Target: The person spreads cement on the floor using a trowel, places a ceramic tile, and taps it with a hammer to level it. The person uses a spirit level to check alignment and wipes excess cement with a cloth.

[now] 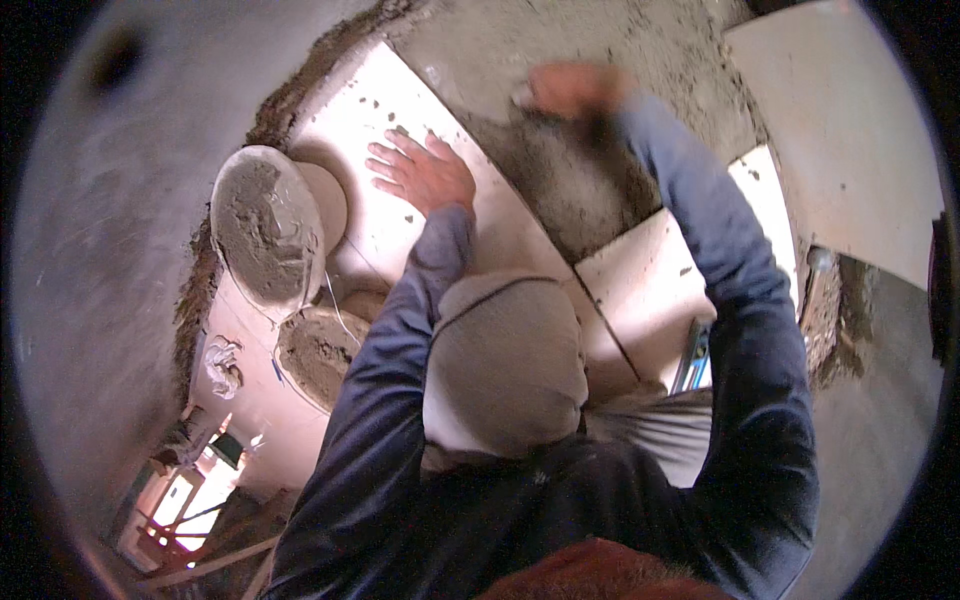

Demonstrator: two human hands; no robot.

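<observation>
My left hand (425, 175) lies flat with fingers spread on a large pale floor tile (490, 230), among small crumbs of mortar. Ahead and to the right, my right hand (582, 90) is over a bed of wet grey mortar (465, 60). Motion blurs it, but its fingers look curled closed; a small pale end shows at its left side, and what it grips is not clear. The mortar just below that hand is dark and partly in shadow. Another pale tile (640, 265) borders the mortar on the near side.
Left of me stand a bucket (325, 200) of grey mortar and a second bucket (285, 360) nearer. A crumpled white scrap (223, 367) lies beside them. My knee (505, 370) is bent on the tiles. A blue spirit level (693, 355) lies by my right arm. A rough wall (120, 250) rises left.
</observation>
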